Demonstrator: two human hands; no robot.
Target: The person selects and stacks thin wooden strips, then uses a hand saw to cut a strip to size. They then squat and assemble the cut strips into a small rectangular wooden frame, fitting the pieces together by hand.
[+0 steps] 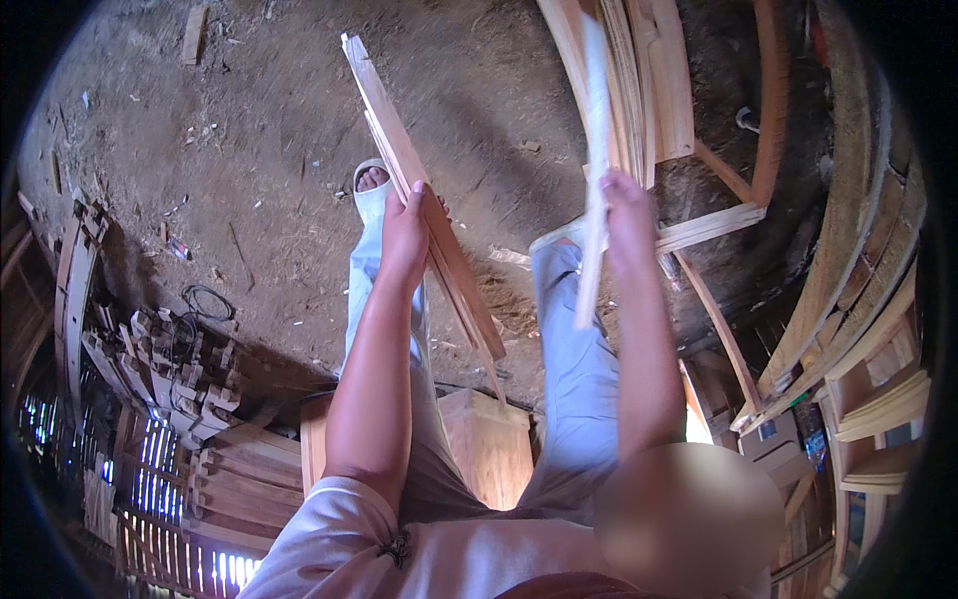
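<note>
Strips of wood (461, 275) sit clasped in the left hand (403, 238); the right hand (631, 222) grips a pale slat (598, 120).
Both hang above the dirt floor (269, 120); mid-length grips should best steady long ends.

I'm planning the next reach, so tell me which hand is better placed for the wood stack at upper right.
Right, most likely: the right hand is close beside the wood stack, though holding a wooden strip. The left hand, gripping wooden pieces, is farther away.
</note>
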